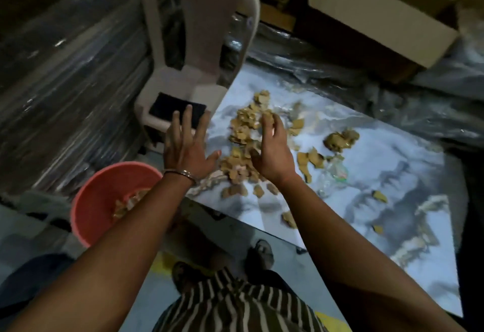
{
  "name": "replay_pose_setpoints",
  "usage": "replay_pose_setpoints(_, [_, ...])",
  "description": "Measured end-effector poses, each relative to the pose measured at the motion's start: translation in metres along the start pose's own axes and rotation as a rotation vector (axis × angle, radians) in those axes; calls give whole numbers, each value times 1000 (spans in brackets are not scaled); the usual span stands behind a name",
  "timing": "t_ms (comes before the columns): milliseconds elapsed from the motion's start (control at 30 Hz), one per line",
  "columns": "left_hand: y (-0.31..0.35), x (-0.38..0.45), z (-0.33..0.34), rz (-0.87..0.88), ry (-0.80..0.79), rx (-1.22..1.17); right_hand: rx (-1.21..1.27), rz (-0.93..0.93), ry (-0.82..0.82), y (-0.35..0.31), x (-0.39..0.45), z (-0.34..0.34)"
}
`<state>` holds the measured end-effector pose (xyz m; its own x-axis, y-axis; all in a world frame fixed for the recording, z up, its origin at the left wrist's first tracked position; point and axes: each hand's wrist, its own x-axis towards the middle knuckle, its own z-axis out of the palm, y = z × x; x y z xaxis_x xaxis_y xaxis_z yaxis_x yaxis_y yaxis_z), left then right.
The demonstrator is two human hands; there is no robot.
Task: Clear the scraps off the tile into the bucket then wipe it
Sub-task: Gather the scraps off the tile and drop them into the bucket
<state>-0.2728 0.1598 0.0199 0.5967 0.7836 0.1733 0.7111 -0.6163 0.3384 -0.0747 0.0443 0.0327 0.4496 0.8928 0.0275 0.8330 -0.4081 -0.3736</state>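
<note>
On the floor, running from the middle out to the right edge of the view, lies the tile (366,164), a big glossy marbled white-grey slab. Its near-left half is covered in tan scraps (243,132): one main heap plus loose bits trailing right, too many and too blurry to count properly. A crumpled bit of clear plastic (334,174) sits among them. The right end of the tile is mostly bare, so there's open room there.

Both hands are over the heap. The left hand (187,148) is spread flat with its fingers straight, holding nothing, right at the tile's left edge. The right hand (272,153) is loosely cupped over the pile; I think it's just touching scraps, not gripping any, but the motion blur makes that hard to call.

One pink bucket (86,208) stands on the floor just off the tile's near-left corner, under the left forearm, with some scraps already in it.

Beyond that, one white plastic chair (199,43) stands at the tile's far-left edge with a dark pad (167,107) on its seat. Plastic-wrapped stacks (65,82) crowd the left, and cardboard boxes (379,17) sit top right. No writing I can read anywhere.
</note>
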Motion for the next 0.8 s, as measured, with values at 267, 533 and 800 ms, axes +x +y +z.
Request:
replay_pose_setpoints(267, [135, 25, 57, 331, -111, 201, -167, 171, 99, 151, -68, -47])
replay_pose_setpoints(533, [245, 7, 115, 409, -205, 160, -104, 396, 69, 300, -126, -78])
replay_pose_setpoints(800, [263, -119, 176, 162, -343, 112, 143, 596, 32, 412, -206, -34])
